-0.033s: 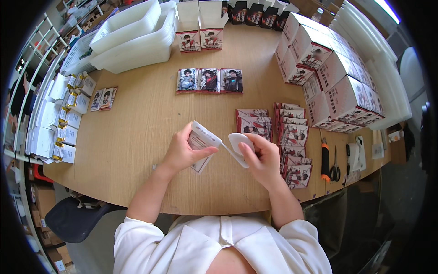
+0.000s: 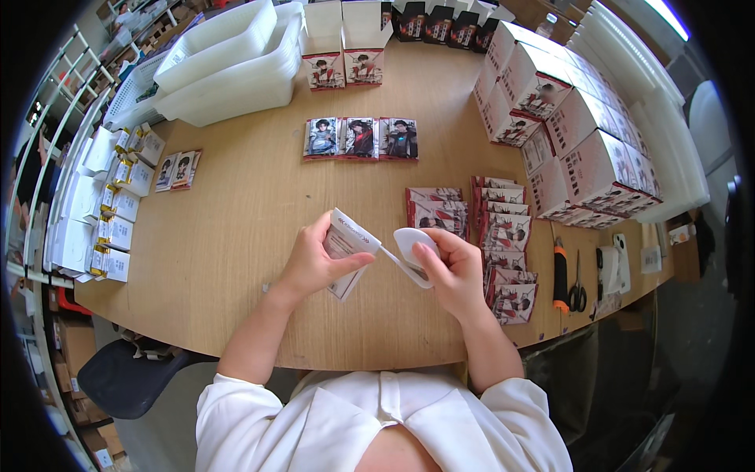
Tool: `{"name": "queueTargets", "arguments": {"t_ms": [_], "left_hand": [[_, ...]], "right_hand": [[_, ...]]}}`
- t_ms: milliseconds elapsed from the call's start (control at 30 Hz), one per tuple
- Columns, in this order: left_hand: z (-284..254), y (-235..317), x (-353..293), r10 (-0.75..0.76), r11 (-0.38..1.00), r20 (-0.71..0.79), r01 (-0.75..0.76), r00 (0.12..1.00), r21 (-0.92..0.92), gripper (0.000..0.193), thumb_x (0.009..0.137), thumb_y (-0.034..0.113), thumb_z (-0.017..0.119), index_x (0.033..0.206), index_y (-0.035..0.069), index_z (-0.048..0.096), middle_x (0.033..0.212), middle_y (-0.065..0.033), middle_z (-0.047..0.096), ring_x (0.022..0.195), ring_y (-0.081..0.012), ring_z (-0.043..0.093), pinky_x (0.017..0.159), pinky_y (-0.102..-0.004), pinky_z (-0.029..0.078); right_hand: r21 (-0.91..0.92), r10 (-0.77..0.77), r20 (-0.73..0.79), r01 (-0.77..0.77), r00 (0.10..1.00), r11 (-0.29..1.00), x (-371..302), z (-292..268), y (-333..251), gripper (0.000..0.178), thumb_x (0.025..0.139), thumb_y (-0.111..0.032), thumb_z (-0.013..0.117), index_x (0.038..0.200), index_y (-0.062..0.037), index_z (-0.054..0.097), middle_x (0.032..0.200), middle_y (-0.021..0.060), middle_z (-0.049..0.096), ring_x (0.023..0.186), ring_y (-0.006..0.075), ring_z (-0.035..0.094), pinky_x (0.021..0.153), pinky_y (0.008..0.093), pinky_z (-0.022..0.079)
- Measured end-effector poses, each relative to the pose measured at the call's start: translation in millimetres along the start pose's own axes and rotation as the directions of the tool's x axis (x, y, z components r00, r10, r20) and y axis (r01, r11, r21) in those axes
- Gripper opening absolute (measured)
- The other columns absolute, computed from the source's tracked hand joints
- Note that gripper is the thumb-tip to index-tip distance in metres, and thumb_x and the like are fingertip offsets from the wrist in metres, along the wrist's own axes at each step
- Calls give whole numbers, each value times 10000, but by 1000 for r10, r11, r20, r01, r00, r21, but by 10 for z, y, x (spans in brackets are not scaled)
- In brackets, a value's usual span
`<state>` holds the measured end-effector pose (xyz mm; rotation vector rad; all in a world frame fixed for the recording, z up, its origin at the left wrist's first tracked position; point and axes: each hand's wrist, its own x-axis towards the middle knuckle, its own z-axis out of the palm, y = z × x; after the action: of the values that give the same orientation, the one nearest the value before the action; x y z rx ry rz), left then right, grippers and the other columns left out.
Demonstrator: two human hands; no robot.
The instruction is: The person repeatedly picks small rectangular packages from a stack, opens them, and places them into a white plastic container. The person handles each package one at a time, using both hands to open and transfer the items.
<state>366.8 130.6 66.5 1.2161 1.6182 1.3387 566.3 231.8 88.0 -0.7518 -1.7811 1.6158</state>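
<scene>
Between the thumb and fingers of my left hand (image 2: 303, 259) is a small flat white packet (image 2: 351, 236) with printed panels, tilted above the table. My right hand (image 2: 454, 267) is closed on a smooth white rounded object (image 2: 409, 241). A narrow white arm (image 2: 403, 266) slants below the object and meets the packet's right corner; whether it belongs to the object, I cannot tell. Right of my hands lie red-and-white picture packets (image 2: 507, 236) in overlapping rows. Ahead, three picture cards (image 2: 360, 138) with figures lie side by side.
White boxes (image 2: 602, 169) are stacked at the right. Pliers with orange-and-black handles (image 2: 560, 275) and black scissors (image 2: 578, 293) lie near the right edge. Small white boxes (image 2: 118, 204) line the left, by a few cards (image 2: 179, 170). Plastic bins (image 2: 236, 90) and open display boxes (image 2: 364, 67) stand behind.
</scene>
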Motion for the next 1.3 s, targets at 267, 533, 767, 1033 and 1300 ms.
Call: {"name": "queueTargets", "arguments": {"t_ms": [267,533,767,1033,1300], "left_hand": [[183,-110,-25,-112,842,351,276,930,-464,573,842,620,545,862,47,512,535,38,439,407,-24,356,356,-172,265],[196,-120,-38,-132,781,367,324,921,-533,572,894,603,468,852,33,505,474,36,404,358,-29,331,329,-175,243],[204,-144,-12,-121,838,295,257,948,-482,574,849,633,523,855,58,505,533,49,420,391,-11,342,359,-160,284],[204,-218,15,-77,953,103,104,992,-286,637,756,672,621,926,68,513,708,42,491,595,-15,461,493,-171,380],[123,-127,-38,288,949,-241,-242,927,204,606,680,465,810,917,-4,507,743,-107,665,673,-148,668,567,-265,532]], "right_hand": [[406,240,56,-241,969,881,0,60,-13,250,916,-191,607,1055,15,633,751,-10,639,566,-2,513,435,156,329],[300,143,4,-138,990,944,-8,50,17,250,906,-177,620,1057,21,633,699,-11,631,520,-2,502,414,156,337],[277,114,-20,-105,993,955,-25,61,-32,259,900,-174,629,1064,27,629,712,2,644,524,-1,510,413,151,348],[189,105,-72,-90,992,978,-23,61,-54,242,895,-150,632,1056,30,631,724,6,650,542,6,528,422,157,371],[-233,-274,-89,247,958,940,-41,69,7,193,843,-55,665,1014,24,620,700,60,650,577,68,601,510,207,474]]}}
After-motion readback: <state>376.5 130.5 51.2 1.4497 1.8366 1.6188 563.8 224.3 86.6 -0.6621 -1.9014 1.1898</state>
